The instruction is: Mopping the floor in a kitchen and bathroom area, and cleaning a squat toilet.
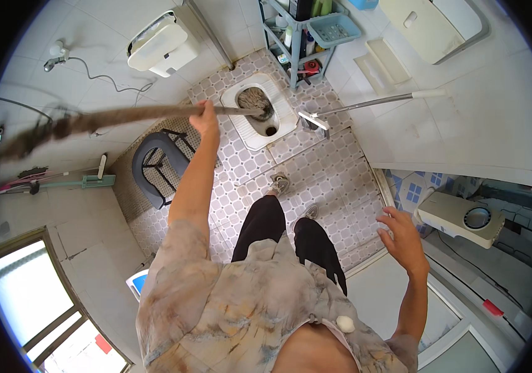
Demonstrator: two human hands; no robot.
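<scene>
Patterned shirt (216,304) | left hand (205,120) gripping mop (135,114), head in squat toilet (286,113) | right hand (401,235) free, fingers spread | bottle labels (288,37) illegible | tiled floor (241,163) between toilet, 2 shoes (281,183)

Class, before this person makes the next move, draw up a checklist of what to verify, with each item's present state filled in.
1. Left hand closed around the mop handle: ok.
2. Mop head inside the squat toilet: ok.
3. Right hand free: ok, fingers spread, holding nothing.
4. Both shoes clear of the toilet: ok, on the patterned floor.
5. Space beside the toilet clear: not ok, a long-handled cleaning tool stands with its head close to the rim.
6. Floor dry underfoot: cannot tell.
</scene>
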